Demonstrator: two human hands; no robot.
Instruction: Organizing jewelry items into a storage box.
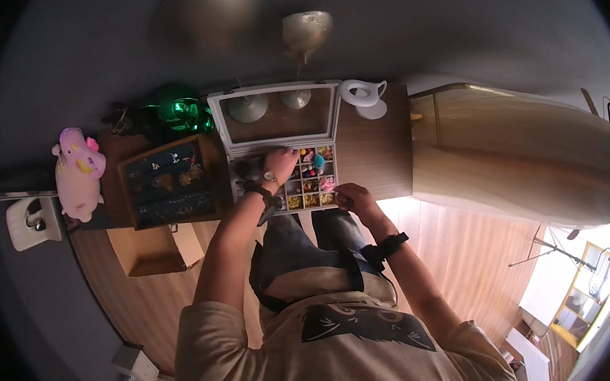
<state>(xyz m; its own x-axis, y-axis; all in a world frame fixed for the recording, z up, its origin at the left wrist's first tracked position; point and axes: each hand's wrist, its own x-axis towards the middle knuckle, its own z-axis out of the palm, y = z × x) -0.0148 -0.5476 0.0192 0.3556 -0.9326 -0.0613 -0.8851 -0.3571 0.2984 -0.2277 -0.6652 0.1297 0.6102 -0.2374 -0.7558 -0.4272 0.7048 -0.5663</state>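
A white compartment box (336,161) lies in front of me, its glass-paned lid (280,143) raised at the back. Its cells hold small colourful pieces, among them a teal tuft (318,161), pink pieces (327,183) and gold-coloured bits (311,201). My left hand (280,165), with a watch at the wrist, reaches over the middle cells; its fingertips point down and are partly hidden. At the box's front right corner is my right hand (358,201), its fingers curled close to the rim. Whether either hand holds something is too small to tell.
Left of the box, a wooden display tray (129,196) holds jewellery. Behind it are shiny green round objects (180,108); a pink plush toy (78,176) sits farther left. A white ring-shaped object (360,93) stands back right. An open cardboard box (151,245) is below the table's front edge.
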